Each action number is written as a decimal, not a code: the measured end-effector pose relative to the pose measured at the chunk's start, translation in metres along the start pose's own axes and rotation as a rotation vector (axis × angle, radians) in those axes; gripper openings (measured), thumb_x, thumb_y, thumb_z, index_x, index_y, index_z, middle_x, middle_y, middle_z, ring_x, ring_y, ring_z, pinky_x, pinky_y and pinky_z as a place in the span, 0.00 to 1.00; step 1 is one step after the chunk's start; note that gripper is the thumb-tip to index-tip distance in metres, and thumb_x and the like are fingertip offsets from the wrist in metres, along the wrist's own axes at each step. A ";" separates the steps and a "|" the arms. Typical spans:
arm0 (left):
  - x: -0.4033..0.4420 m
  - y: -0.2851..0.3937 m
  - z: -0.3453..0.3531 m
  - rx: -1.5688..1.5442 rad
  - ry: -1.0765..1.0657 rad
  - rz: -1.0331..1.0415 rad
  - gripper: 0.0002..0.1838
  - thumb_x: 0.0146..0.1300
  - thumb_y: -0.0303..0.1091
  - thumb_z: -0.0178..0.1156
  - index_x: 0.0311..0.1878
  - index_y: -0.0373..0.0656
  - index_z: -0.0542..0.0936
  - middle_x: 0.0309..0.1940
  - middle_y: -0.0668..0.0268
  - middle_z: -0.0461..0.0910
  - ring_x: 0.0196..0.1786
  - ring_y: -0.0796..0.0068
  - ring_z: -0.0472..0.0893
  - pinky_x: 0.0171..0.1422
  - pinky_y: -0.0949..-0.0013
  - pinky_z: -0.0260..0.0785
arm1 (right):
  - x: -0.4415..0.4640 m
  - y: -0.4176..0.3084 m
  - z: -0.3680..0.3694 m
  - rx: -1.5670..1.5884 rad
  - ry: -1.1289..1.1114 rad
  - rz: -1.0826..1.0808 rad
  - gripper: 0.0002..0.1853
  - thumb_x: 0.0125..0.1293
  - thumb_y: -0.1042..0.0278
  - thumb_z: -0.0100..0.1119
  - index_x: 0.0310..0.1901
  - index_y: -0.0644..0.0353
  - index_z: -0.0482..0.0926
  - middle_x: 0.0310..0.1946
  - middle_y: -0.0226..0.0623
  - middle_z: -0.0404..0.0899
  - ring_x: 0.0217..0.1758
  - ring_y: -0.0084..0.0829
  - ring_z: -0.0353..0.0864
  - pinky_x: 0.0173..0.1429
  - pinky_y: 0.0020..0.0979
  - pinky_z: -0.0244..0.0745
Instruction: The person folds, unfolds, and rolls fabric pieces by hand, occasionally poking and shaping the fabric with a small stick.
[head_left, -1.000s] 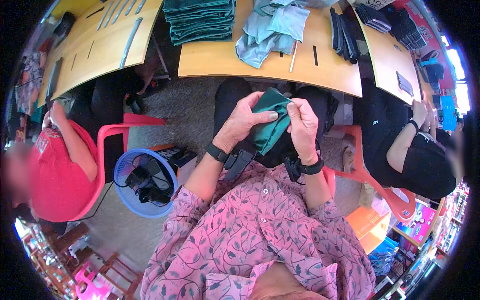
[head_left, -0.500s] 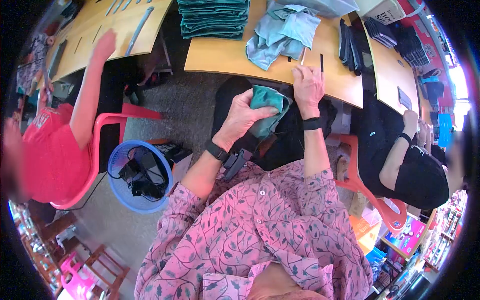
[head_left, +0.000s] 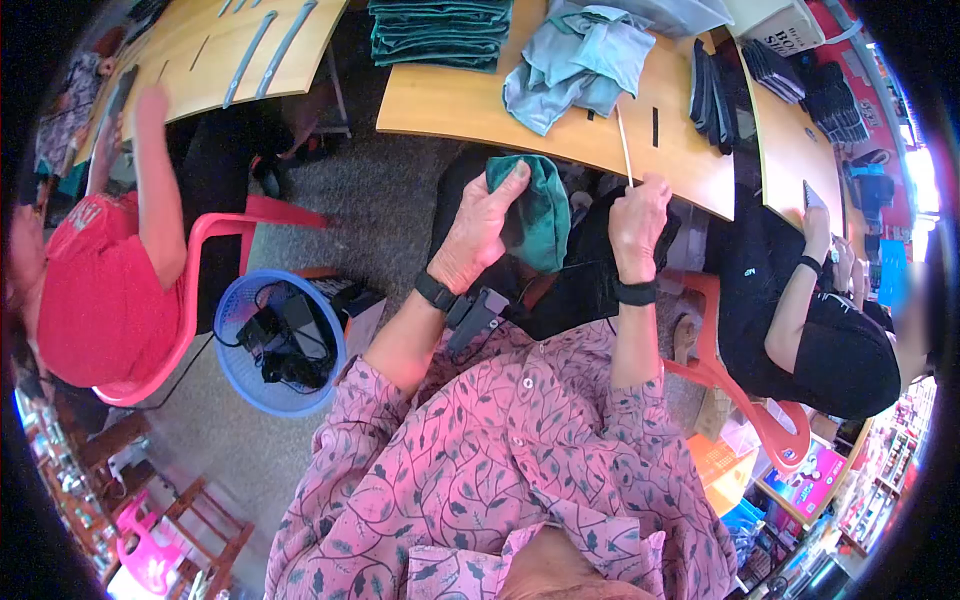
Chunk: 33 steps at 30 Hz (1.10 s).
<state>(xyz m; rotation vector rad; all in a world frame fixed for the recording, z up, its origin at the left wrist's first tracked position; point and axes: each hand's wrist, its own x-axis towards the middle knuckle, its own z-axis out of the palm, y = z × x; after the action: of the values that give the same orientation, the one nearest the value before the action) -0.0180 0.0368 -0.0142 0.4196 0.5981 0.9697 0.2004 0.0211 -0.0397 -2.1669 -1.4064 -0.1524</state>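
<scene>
My left hand (head_left: pixel 478 225) grips a green fabric pouch (head_left: pixel 542 222) by its upper edge, thumb on top, above my lap. The pouch hangs open-sided and looks soft, like velvet. My right hand (head_left: pixel 638 225) is closed on the lower end of a thin white stick (head_left: pixel 625 145), which points up over the table edge. Pouch and stick are apart. Beyond my hands, a loose heap of pale grey-green fabric pieces (head_left: pixel 570 75) lies on the table (head_left: pixel 450 105). Left of the heap stands a neat stack of dark green fabric pieces (head_left: pixel 440 35).
Dark folded strips (head_left: pixel 708 100) lie on the table's right side. A blue basket (head_left: pixel 225 350) with black cables and adapters stands on the floor at left. A person in red (head_left: pixel 110 290) sits at left, another in black (head_left: pixel 840 350) at right.
My right hand has drawn back from the table edge with the white stick. The green pouch has been turned and opened out in my left hand.
</scene>
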 end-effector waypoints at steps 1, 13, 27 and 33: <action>0.002 -0.001 -0.003 0.000 0.004 -0.002 0.12 0.70 0.41 0.61 0.47 0.43 0.82 0.40 0.68 0.85 0.41 0.76 0.84 0.47 0.66 0.79 | -0.004 0.004 -0.002 0.000 -0.004 0.001 0.15 0.55 0.83 0.56 0.46 0.70 0.71 0.41 0.53 0.74 0.47 0.52 0.76 0.48 0.45 0.76; 0.005 0.000 -0.001 -0.026 0.097 -0.011 0.17 0.73 0.48 0.55 0.49 0.43 0.79 0.38 0.65 0.84 0.39 0.72 0.84 0.46 0.64 0.79 | -0.060 0.009 -0.044 1.115 -0.536 0.539 0.13 0.76 0.71 0.45 0.55 0.63 0.74 0.31 0.30 0.77 0.24 0.20 0.75 0.29 0.20 0.72; 0.007 -0.010 -0.003 -0.068 0.057 -0.069 0.18 0.74 0.49 0.52 0.48 0.44 0.80 0.39 0.66 0.85 0.41 0.71 0.85 0.49 0.62 0.79 | -0.088 -0.006 -0.035 0.907 -0.678 0.051 0.04 0.73 0.72 0.52 0.42 0.61 0.76 0.28 0.30 0.79 0.30 0.17 0.77 0.34 0.20 0.72; 0.000 -0.009 0.010 -0.019 0.074 -0.070 0.15 0.73 0.45 0.55 0.48 0.44 0.80 0.41 0.67 0.85 0.42 0.73 0.85 0.50 0.65 0.79 | -0.071 -0.025 -0.053 1.317 -0.421 0.401 0.08 0.74 0.69 0.54 0.47 0.64 0.75 0.20 0.18 0.64 0.18 0.11 0.55 0.21 0.17 0.47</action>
<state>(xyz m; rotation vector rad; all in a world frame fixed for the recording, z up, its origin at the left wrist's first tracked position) -0.0063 0.0318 -0.0120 0.3447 0.6661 0.9262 0.1573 -0.0552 -0.0126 -1.2689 -0.7696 1.1084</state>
